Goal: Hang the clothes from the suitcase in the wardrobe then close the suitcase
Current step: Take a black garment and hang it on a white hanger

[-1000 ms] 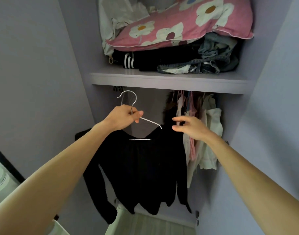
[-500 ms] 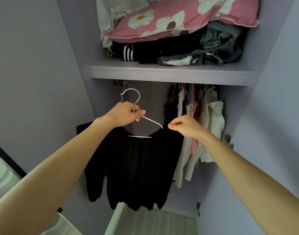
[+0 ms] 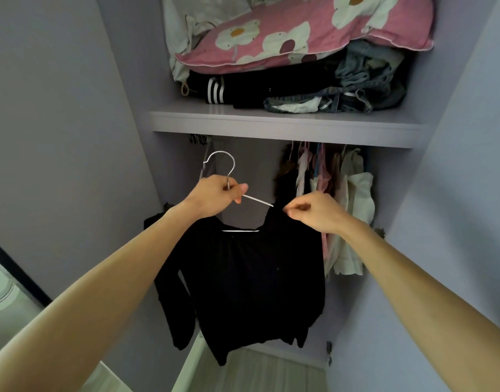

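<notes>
A black long-sleeved top (image 3: 254,281) hangs on a white wire hanger (image 3: 223,165) in front of the open wardrobe. My left hand (image 3: 214,196) grips the hanger at the neck, just below its hook, which is free in the air under the shelf. My right hand (image 3: 316,210) pinches the top's right shoulder where it meets the hanger arm. The rail is hidden behind the shelf edge. The suitcase is out of view.
A lilac shelf (image 3: 285,124) carries a pink flowered pillow (image 3: 313,32) on folded dark clothes and jeans (image 3: 364,89). Several pale garments (image 3: 345,210) hang at the right below it. Wardrobe walls close in left and right; a pale floor panel (image 3: 260,372) lies below.
My right hand has gone from open fingers to a pinch on the top's right shoulder. The hanger and top have risen slightly toward the shelf, and the sleeves have swung in.
</notes>
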`<action>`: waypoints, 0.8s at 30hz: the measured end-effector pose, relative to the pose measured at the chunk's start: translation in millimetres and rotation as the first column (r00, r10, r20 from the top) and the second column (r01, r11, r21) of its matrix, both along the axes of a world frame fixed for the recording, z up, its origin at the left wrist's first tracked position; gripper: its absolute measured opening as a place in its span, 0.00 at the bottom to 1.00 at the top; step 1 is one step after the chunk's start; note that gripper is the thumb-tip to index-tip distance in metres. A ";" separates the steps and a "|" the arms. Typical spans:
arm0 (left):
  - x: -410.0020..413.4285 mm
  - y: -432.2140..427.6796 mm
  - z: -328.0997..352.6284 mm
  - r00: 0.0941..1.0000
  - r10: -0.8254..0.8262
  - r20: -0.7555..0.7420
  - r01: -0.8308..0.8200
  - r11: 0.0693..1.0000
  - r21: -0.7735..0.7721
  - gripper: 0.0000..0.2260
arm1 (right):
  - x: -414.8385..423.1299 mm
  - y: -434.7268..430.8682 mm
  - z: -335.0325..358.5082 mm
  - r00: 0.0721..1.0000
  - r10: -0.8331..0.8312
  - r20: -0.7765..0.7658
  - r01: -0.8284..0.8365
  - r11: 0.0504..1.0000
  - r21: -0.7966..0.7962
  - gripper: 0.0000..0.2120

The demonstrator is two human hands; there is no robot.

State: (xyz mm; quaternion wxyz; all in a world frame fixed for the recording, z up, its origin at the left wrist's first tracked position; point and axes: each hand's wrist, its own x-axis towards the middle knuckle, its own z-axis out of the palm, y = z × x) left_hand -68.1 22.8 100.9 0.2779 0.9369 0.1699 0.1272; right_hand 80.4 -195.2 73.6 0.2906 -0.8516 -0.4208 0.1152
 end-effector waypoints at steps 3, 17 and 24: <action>3.2 -6.0 -0.2 1.000 -0.004 0.004 0.005 0.999 -0.039 0.19 | -1.5 -5.1 -5.7 1.000 0.010 0.026 -0.012 0.998 0.057 0.07; 7.1 1.6 -8.5 1.000 -0.028 0.008 0.029 0.997 -0.078 0.19 | -19.6 2.8 -38.4 0.998 -0.070 0.001 0.069 0.991 0.111 0.10; 15.4 47.3 -18.5 0.991 -0.137 -0.004 0.136 0.986 -0.094 0.18 | -48.6 38.4 -41.9 0.982 -0.151 -0.113 0.159 0.986 0.057 0.07</action>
